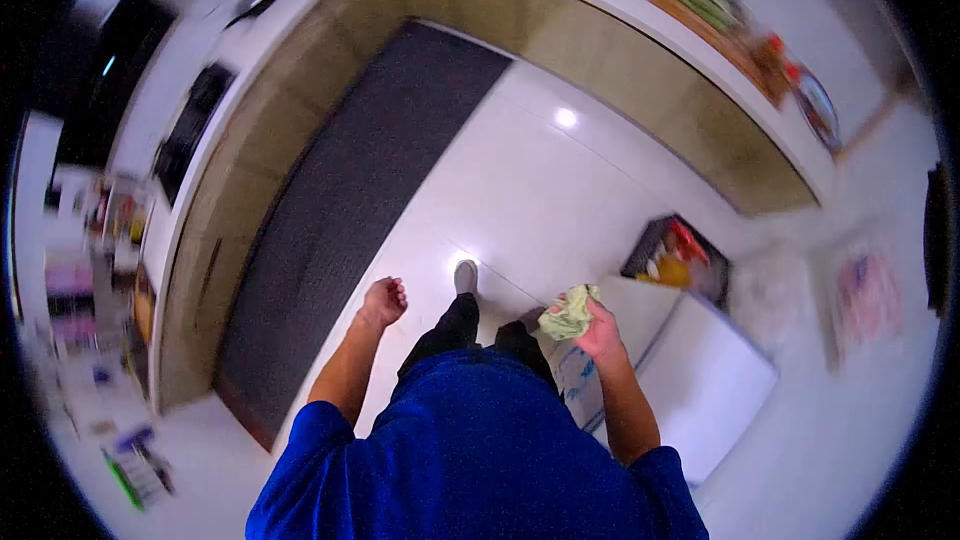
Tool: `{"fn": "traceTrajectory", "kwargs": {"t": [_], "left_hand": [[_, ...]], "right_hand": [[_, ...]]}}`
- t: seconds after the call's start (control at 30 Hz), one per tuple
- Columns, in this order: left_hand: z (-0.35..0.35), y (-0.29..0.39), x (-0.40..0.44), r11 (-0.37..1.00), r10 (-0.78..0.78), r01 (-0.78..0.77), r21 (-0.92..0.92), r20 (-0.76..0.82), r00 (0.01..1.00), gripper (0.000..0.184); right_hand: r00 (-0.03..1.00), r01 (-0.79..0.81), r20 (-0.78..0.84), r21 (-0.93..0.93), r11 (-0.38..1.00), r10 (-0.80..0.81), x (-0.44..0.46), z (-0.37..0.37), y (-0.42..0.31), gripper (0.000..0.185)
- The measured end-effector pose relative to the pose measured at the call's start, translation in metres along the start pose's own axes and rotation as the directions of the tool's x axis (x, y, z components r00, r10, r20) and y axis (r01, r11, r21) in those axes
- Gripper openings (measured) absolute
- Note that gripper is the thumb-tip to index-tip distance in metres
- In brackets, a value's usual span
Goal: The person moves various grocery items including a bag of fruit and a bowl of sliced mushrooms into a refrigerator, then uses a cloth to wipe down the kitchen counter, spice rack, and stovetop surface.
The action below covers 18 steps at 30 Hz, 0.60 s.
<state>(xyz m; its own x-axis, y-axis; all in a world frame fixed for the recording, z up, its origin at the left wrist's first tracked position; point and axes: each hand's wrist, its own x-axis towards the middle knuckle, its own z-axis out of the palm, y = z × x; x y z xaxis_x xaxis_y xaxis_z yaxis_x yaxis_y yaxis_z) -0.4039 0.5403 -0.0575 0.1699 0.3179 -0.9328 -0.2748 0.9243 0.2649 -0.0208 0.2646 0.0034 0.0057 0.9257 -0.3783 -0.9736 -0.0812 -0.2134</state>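
Observation:
My right hand (600,332) is closed around a crumpled pale green thing (569,313); whether it is a leaf or a cloth I cannot tell. It is held out in front of my right thigh, above the floor. My left hand (385,302) hangs in the air on the other side of my legs, fingers curled in, with nothing visible in it. Close beyond my right hand is a dark open bin (680,262) with red and yellow things inside.
A white box-like unit (700,380) stands to my right beside the bin. A dark mat (350,180) runs along the cabinets at left. On the far counter lie a wooden board (715,40) with green vegetables (708,2) and a round plate (817,108). A black stove (193,130) sits at left.

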Motion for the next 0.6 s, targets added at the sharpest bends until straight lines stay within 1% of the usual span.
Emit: {"fn": "traceTrajectory", "kwargs": {"t": [0.03,0.07,0.1,0.13,0.17,0.2,0.23,0.27,0.33,0.37,0.4,0.43,0.47,0.53,0.57,0.6], "left_hand": [[-0.02,-0.003,-0.006,0.998,0.003,-0.002,-0.064,0.008,1.0,0.024],[-0.043,-0.007,-0.006,0.99,0.009,-0.002,-0.141,0.049,0.999,0.024],[-0.057,-0.007,-0.011,0.974,0.007,0.01,-0.226,0.078,0.997,0.027],[-0.071,-0.009,-0.012,0.947,-0.007,0.023,-0.32,0.05,0.999,0.029],[-0.085,-0.006,-0.012,0.911,-0.027,0.037,-0.411,0.03,0.999,0.032],[-0.108,-0.007,-0.004,0.906,-0.018,0.033,-0.422,0.041,0.999,0.034],[-0.139,0.001,-0.018,0.889,-0.012,0.004,-0.458,-0.014,1.0,0.034],[-0.158,0.005,-0.019,0.86,-0.016,-0.006,-0.51,-0.04,0.999,0.034],[-0.213,0.025,-0.008,0.804,-0.021,-0.017,-0.595,-0.057,0.998,0.035],[-0.248,0.038,-0.001,0.776,-0.011,-0.027,-0.63,-0.057,0.998,0.035],[-0.277,0.042,0.002,0.744,-0.007,-0.034,-0.668,-0.059,0.998,0.036],[-0.303,0.052,0.0,0.68,-0.02,-0.029,-0.733,-0.058,0.998,0.038],[-0.342,0.061,0.011,0.642,-0.008,-0.037,-0.766,-0.055,0.998,0.04],[-0.401,0.074,0.001,0.635,0.088,-0.111,-0.764,-0.071,0.994,0.039],[-0.425,0.083,-0.009,0.604,0.12,-0.171,-0.778,-0.124,0.985,0.034],[-0.451,0.092,-0.019,0.603,0.139,-0.217,-0.768,-0.166,0.976,0.032]], "right_hand": [[0.995,0.043,-0.085,-0.06,0.997,-0.048,0.018,0.003,0.005,0.039],[0.999,-0.005,-0.055,-0.096,0.995,0.0,0.036,0.011,0.007,0.039],[0.998,-0.039,-0.049,-0.064,0.997,0.036,0.06,0.021,0.009,0.031],[0.997,-0.069,-0.047,-0.033,0.997,0.067,0.084,0.03,0.011,0.024],[0.995,-0.101,-0.028,-0.073,0.992,0.099,0.112,0.041,0.013,0.024],[0.989,-0.127,-0.088,-0.13,0.983,0.116,0.135,0.052,0.02,0.02],[0.982,-0.146,-0.142,-0.182,0.972,0.121,0.149,0.068,0.043,0.017],[0.98,-0.173,-0.13,-0.207,0.963,0.148,0.17,0.071,0.053,0.017],[0.961,-0.218,-0.234,-0.306,0.927,0.149,0.215,0.057,0.086,0.02],[0.957,-0.245,-0.235,-0.335,0.91,0.171,0.232,0.061,0.111,0.02],[0.913,-0.283,-0.389,-0.383,0.879,0.125,0.242,0.062,0.129,0.026],[0.846,-0.329,-0.53,-0.428,0.842,0.061,0.248,0.057,0.145,0.034],[0.834,-0.373,-0.546,-0.453,0.81,0.078,0.253,0.042,0.161,0.034],[0.704,-0.473,-0.709,-0.433,0.767,0.034,0.257,-0.001,0.183,0.05],[0.696,-0.509,-0.716,-0.444,0.737,0.05,0.258,-0.013,0.194,0.05],[0.694,-0.535,-0.716,-0.441,0.721,0.077,0.257,-0.019,0.206,0.057]]}}
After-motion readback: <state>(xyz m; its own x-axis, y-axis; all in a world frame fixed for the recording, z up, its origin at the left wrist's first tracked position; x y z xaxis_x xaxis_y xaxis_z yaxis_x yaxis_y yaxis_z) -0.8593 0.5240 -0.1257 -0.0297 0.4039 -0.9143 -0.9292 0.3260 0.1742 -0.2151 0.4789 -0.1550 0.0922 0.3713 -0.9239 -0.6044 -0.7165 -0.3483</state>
